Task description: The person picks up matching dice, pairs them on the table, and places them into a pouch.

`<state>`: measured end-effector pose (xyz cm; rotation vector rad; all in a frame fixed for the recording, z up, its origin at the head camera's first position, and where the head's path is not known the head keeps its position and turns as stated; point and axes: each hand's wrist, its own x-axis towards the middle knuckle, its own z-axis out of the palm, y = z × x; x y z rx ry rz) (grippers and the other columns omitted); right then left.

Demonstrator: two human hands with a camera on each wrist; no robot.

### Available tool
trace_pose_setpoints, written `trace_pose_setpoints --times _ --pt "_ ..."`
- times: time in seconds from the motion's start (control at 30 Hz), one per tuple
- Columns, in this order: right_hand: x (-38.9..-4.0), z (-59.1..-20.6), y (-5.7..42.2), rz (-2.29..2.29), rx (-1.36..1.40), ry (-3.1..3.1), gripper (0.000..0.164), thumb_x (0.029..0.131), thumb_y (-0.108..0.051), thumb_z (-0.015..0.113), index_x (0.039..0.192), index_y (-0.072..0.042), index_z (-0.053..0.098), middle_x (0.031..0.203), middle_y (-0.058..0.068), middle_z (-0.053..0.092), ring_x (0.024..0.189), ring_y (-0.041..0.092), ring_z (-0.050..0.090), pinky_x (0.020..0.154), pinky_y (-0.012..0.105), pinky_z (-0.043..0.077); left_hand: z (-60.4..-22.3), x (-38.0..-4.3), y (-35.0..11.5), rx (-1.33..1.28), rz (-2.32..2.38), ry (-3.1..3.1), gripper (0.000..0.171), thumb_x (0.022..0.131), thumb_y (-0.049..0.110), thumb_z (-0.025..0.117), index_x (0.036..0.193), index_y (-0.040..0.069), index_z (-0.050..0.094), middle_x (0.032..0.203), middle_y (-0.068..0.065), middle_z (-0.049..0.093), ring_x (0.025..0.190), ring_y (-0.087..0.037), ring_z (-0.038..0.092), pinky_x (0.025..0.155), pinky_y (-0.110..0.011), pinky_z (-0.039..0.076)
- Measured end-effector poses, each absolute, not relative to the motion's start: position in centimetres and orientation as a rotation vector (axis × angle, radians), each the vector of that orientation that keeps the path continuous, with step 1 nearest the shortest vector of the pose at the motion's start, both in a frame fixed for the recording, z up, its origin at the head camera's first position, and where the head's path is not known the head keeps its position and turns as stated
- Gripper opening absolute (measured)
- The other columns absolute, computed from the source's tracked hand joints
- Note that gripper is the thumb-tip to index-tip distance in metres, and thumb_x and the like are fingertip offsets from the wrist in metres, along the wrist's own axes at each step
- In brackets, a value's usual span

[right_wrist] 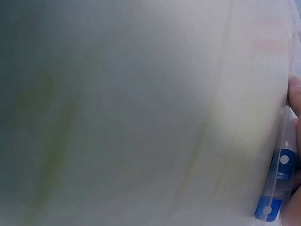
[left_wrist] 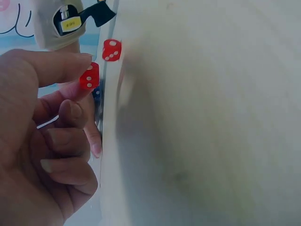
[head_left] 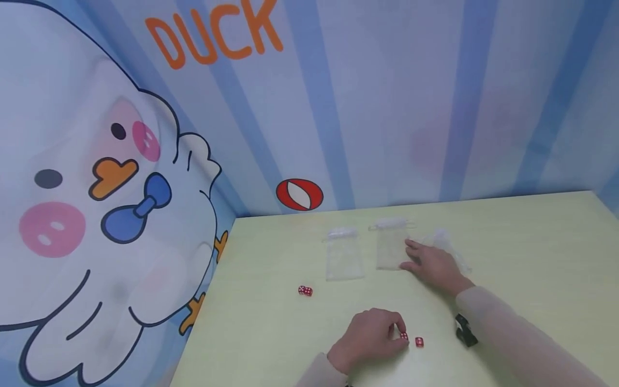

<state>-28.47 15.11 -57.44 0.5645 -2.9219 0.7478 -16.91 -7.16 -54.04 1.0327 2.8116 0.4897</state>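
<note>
My left hand [head_left: 369, 336] pinches a red die [left_wrist: 89, 76] with white pips between thumb and index finger, the other fingers curled in. A second red die [head_left: 419, 342] lies on the table just right of it. My right hand [head_left: 435, 266] is farther back, low over a crumpled clear bag [head_left: 442, 239], with thumb and fingers spread. Its fingertips reach the edge of a flat sheer drawstring bag [head_left: 390, 250]. Blue dice [right_wrist: 284, 162] show through clear film beside that hand in the right wrist view. Most of the right hand is out of frame there.
Another flat sheer drawstring bag [head_left: 344, 260] lies to the left. Two more red dice [head_left: 305, 291] sit together in front of it. A pale yellow table [head_left: 541, 258] meets a striped blue wall [head_left: 387, 107] at the back and a duck-printed panel [head_left: 184, 242] at the left.
</note>
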Motion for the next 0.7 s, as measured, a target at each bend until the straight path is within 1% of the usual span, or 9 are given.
trace_pose_setpoints --times 0.2,0.5,0.7 --pt "-28.5 -57.4 15.2 0.726 0.569 -2.922 0.057 0.093 -0.038 0.067 0.132 0.004 0.059 0.145 0.016 0.049 0.121 0.043 0.054 0.087 0.054 0.049 -54.2 -16.7 -6.5 1.094 0.484 2.813 0.007 0.085 0.033 0.073 0.09 0.028 0.072 0.057 0.021 0.041 0.052 0.009 0.037 0.045 -0.013 0.03" --pt "-28.6 -57.5 15.4 0.716 0.582 -2.907 0.057 0.094 -0.039 0.066 0.132 0.003 0.059 0.146 0.015 0.048 0.12 0.043 0.055 0.086 0.053 0.049 -54.2 -16.5 -5.7 1.105 0.46 2.789 0.008 0.086 0.036 0.074 0.09 0.029 0.073 0.057 0.022 0.041 0.052 0.009 0.037 0.045 -0.013 0.03" --pt "-28.5 -57.8 15.4 0.737 0.584 -2.899 0.057 0.094 -0.039 0.066 0.131 0.003 0.06 0.146 0.014 0.048 0.119 0.042 0.056 0.083 0.052 0.051 -54.6 -16.3 -5.7 1.108 0.443 2.782 0.008 0.085 0.036 0.074 0.089 0.029 0.073 0.057 0.022 0.041 0.051 0.009 0.037 0.045 -0.013 0.03"
